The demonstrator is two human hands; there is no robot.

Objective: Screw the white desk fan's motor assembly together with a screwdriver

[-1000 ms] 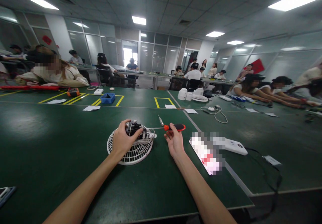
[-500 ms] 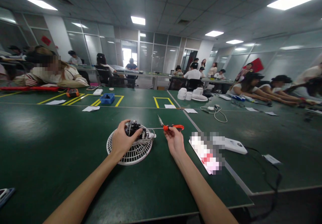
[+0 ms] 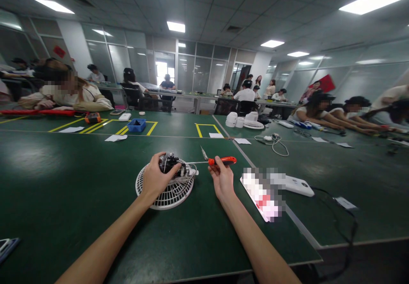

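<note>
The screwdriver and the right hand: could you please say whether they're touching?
Touching: the head view shows the right hand gripping the screwdriver, thumb over its handle.

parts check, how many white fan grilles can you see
2: the near grille under the left hand, and the far grille farther back, right of centre, beside white plastic parts. Others may be hidden.

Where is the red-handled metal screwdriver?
In the head view, just right of centre: the screwdriver is in the right hand, its metal shaft pointing left toward the black mechanism.
</note>
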